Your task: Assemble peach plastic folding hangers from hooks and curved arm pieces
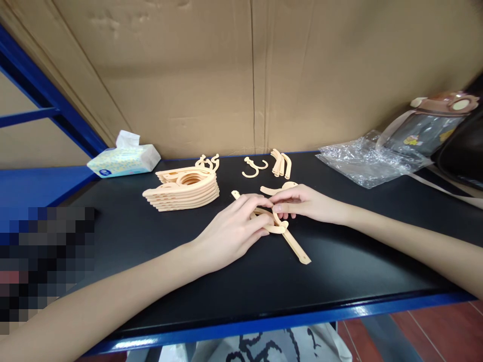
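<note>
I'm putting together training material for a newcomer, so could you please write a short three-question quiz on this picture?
1. Multiple choice: Which of these lies nearest the tissue box?
A) the stack of cream parts
B) the crumpled clear plastic
C) the bottle with the brown lid

2. True or false: The left hand and the right hand are both on the tissue box.

3. Fill in the blank: The tabletop is black, and its front edge is ____.

Key:
1. A
2. False; both hands are at the loose cream pieces in the middle of the tabletop.
3. Blue
</note>
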`<act>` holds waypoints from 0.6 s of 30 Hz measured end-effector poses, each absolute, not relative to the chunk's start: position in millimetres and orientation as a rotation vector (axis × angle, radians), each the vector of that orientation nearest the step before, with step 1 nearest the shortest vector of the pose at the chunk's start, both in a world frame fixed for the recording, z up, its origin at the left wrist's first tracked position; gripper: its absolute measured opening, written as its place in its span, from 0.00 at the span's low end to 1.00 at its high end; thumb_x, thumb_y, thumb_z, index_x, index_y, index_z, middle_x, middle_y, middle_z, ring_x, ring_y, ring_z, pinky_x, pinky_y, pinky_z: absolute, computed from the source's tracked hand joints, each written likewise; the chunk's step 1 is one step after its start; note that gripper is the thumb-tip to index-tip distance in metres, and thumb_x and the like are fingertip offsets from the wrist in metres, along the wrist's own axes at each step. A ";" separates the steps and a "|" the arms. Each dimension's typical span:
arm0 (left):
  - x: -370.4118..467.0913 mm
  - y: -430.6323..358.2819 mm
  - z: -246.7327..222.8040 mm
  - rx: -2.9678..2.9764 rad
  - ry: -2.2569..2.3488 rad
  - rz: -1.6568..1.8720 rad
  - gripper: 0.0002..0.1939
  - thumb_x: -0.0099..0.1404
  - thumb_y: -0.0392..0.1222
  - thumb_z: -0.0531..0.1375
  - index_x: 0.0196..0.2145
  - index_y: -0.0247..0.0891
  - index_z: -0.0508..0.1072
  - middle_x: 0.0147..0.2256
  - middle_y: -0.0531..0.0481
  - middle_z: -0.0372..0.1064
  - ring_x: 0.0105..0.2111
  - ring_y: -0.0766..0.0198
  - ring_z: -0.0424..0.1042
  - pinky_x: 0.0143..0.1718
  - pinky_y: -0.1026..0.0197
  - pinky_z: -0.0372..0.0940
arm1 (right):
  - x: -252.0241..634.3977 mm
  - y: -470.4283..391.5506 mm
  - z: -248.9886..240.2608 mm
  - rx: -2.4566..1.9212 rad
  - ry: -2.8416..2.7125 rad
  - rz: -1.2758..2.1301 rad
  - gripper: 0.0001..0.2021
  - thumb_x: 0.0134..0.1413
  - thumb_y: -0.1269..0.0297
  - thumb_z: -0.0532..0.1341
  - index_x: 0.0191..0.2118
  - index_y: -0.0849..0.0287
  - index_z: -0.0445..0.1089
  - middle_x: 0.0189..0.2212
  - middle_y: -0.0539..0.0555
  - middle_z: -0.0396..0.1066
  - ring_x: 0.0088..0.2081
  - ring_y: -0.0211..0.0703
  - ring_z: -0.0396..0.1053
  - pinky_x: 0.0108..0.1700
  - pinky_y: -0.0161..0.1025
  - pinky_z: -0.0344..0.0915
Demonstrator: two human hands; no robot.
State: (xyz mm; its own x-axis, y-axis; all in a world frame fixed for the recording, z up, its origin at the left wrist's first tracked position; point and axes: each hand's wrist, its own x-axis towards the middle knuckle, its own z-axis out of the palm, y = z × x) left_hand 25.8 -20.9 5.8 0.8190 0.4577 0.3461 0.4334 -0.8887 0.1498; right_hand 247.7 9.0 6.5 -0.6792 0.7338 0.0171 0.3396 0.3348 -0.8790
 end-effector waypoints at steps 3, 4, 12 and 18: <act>25.8 -20.8 5.7 2.953 0.704 0.567 0.09 0.69 0.36 0.51 0.45 0.40 0.68 0.54 0.45 0.57 0.56 0.59 0.56 0.55 0.54 0.57 | 247.5 8.9 6.6 -0.922 -2.204 1.287 0.12 0.58 0.58 0.56 0.39 0.60 0.72 0.27 0.48 0.68 0.30 0.33 0.65 0.32 0.32 0.62; 25.8 -21.0 5.5 2.954 0.697 0.564 0.10 0.69 0.36 0.50 0.45 0.40 0.68 0.54 0.45 0.57 0.56 0.59 0.56 0.56 0.54 0.58 | 247.5 8.9 6.6 -0.912 -2.208 1.285 0.12 0.58 0.58 0.56 0.38 0.60 0.72 0.27 0.48 0.67 0.29 0.33 0.64 0.32 0.32 0.61; 24.9 -22.3 4.3 2.957 0.692 0.553 0.09 0.69 0.37 0.51 0.45 0.40 0.68 0.55 0.45 0.56 0.56 0.56 0.55 0.56 0.51 0.56 | 248.7 9.4 5.9 -0.911 -2.218 1.283 0.14 0.58 0.56 0.55 0.40 0.60 0.72 0.28 0.49 0.68 0.29 0.32 0.64 0.33 0.32 0.61; 24.8 -23.2 7.1 2.964 0.712 0.455 0.10 0.68 0.37 0.52 0.46 0.42 0.67 0.55 0.45 0.57 0.54 0.54 0.58 0.52 0.50 0.58 | 250.2 10.0 6.0 -0.921 -2.210 1.322 0.16 0.57 0.55 0.56 0.43 0.60 0.72 0.29 0.49 0.69 0.30 0.33 0.64 0.32 0.32 0.62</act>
